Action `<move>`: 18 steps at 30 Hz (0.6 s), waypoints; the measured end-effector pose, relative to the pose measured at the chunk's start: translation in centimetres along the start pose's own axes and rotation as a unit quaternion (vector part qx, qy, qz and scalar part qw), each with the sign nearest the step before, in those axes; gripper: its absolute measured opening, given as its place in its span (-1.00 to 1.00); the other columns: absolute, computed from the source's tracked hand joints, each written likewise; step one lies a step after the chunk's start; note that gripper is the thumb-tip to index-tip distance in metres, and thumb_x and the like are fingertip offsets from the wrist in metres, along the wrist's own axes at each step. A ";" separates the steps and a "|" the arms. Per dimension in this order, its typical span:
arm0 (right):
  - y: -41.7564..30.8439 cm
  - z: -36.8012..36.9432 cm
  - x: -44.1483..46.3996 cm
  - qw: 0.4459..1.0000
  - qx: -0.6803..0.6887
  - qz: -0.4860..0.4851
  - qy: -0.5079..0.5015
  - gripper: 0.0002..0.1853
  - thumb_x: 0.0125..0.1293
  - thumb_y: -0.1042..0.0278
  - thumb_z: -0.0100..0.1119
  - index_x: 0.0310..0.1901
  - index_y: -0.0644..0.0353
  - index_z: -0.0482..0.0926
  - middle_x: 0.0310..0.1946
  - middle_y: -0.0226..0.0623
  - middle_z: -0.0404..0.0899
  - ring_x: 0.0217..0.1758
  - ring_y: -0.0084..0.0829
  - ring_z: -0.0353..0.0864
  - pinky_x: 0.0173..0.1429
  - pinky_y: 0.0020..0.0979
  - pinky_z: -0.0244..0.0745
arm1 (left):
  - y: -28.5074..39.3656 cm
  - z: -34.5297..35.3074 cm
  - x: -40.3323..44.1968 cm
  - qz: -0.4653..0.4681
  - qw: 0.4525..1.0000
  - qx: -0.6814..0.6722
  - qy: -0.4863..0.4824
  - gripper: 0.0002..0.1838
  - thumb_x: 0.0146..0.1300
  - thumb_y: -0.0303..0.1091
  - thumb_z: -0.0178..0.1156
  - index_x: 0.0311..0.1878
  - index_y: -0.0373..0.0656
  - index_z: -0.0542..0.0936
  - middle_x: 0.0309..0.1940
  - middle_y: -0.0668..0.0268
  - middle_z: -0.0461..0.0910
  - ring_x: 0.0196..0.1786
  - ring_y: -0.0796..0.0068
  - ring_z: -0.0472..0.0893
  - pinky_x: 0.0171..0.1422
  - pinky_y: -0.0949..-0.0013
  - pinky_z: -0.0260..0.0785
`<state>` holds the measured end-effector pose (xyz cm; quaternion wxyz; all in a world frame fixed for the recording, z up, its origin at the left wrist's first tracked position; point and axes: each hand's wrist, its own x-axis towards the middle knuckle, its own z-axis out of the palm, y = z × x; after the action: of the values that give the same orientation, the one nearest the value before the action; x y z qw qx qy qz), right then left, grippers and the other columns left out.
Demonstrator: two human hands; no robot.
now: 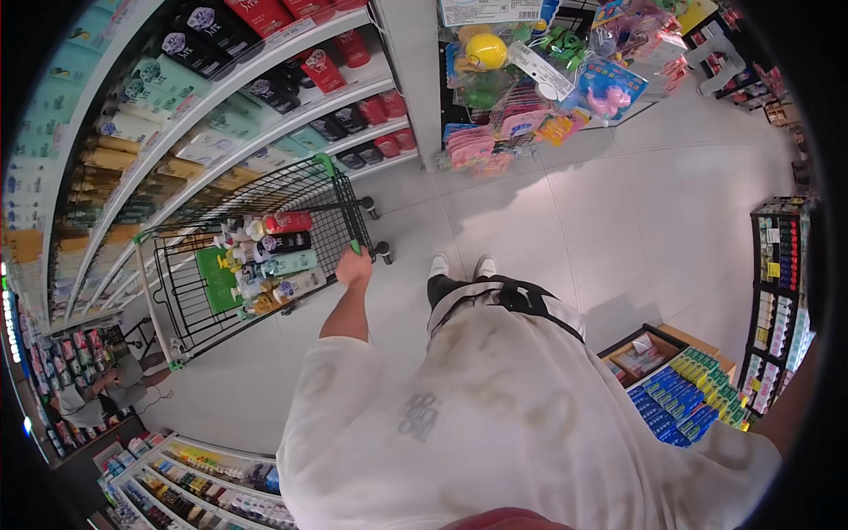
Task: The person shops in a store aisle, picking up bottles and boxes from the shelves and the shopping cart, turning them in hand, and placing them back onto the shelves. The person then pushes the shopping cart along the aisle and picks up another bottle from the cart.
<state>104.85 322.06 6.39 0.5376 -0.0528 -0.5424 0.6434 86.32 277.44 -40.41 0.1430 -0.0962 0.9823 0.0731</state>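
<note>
My left hand (353, 266) is closed on the near corner of a black wire shopping cart (190, 296), by a green corner piece. Several pump bottles lie in rows inside the cart, among them a red bottle (291, 222), a black bottle (287, 244) and a mint green bottle (291, 262). Beside them is a flat green panel (217, 279). My right arm reaches out past the right edge, and its hand is out of view.
Shelves of bottles (322, 71) run along the left, close to the cart. Hanging toys (530, 79) stand ahead. Boxed goods (680, 397) and a dark rack (777, 300) are at the right. A person (106, 384) is at the lower left; low shelves (203, 486) lie below.
</note>
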 end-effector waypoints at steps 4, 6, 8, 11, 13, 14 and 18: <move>-0.5 0.2 2.2 1.000 -0.005 -0.003 -0.004 -0.59 0.34 0.17 -0.06 0.11 0.25 0.40 -0.05 0.01 0.46 0.01 -0.16 0.46 0.14 -0.18 0.31 | -0.6 0.5 -1.0 0.013 1.000 0.013 0.019 -0.63 0.18 -0.01 0.09 -0.25 -0.15 0.59 -0.27 0.12 0.65 -0.19 0.08 0.65 -0.13 0.07 0.48; -0.8 0.7 3.6 1.000 -0.005 -0.009 -0.013 -0.60 0.34 0.18 -0.06 0.11 0.25 0.40 -0.05 0.01 0.46 0.01 -0.17 0.46 0.14 -0.18 0.32 | -0.9 0.6 -1.3 0.022 0.999 0.011 0.035 -0.64 0.16 -0.02 0.11 -0.27 -0.15 0.59 -0.29 0.12 0.65 -0.20 0.09 0.65 -0.14 0.08 0.48; -0.5 1.9 5.2 0.999 0.000 -0.004 -0.036 -0.60 0.34 0.18 -0.06 0.11 0.25 0.41 -0.05 0.01 0.46 0.01 -0.17 0.46 0.14 -0.19 0.32 | -1.0 0.9 -1.9 0.012 0.999 0.006 0.048 -0.65 0.14 -0.03 0.13 -0.29 -0.16 0.59 -0.31 0.13 0.65 -0.22 0.09 0.64 -0.14 0.09 0.48; 1.6 4.4 7.2 0.996 0.021 0.020 -0.079 -0.60 0.34 0.18 -0.06 0.11 0.25 0.41 -0.05 0.00 0.46 0.00 -0.17 0.46 0.13 -0.19 0.32 | -1.6 1.0 -2.3 -0.009 0.998 0.004 0.057 -0.67 0.10 -0.05 0.17 -0.34 -0.16 0.58 -0.36 0.15 0.64 -0.25 0.10 0.64 -0.16 0.10 0.48; 2.4 5.7 7.8 0.995 0.032 0.029 -0.094 -0.60 0.34 0.18 -0.06 0.10 0.25 0.41 -0.05 0.00 0.46 0.00 -0.17 0.46 0.13 -0.19 0.32 | -1.8 1.4 -2.2 0.022 0.997 0.004 0.080 -0.69 0.09 -0.06 0.20 -0.36 -0.14 0.58 -0.39 0.16 0.63 -0.27 0.12 0.63 -0.17 0.11 0.48; 2.5 6.5 7.8 0.994 0.036 0.032 -0.100 -0.60 0.34 0.18 -0.06 0.10 0.24 0.41 -0.06 0.00 0.46 0.00 -0.17 0.46 0.13 -0.19 0.32 | -1.9 1.7 -2.3 0.011 0.997 -0.003 0.081 -0.69 0.09 -0.06 0.20 -0.36 -0.14 0.58 -0.39 0.16 0.63 -0.27 0.12 0.63 -0.17 0.11 0.48; 18.6 0.7 -6.1 0.803 -0.324 0.251 -0.434 -0.96 0.21 0.57 0.07 -0.33 0.31 0.52 -0.40 -0.37 0.53 -0.35 -0.53 0.48 -0.20 -0.49 0.37 | -2.4 1.8 -2.8 0.038 0.993 -0.011 0.113 -0.71 0.07 -0.08 0.20 -0.38 -0.13 0.56 -0.41 0.18 0.62 -0.29 0.15 0.63 -0.17 0.13 0.46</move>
<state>95.13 320.12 -10.53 0.0176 -0.0735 -0.8634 0.4988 89.90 275.86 -41.63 0.0267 -0.0684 0.9943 0.0778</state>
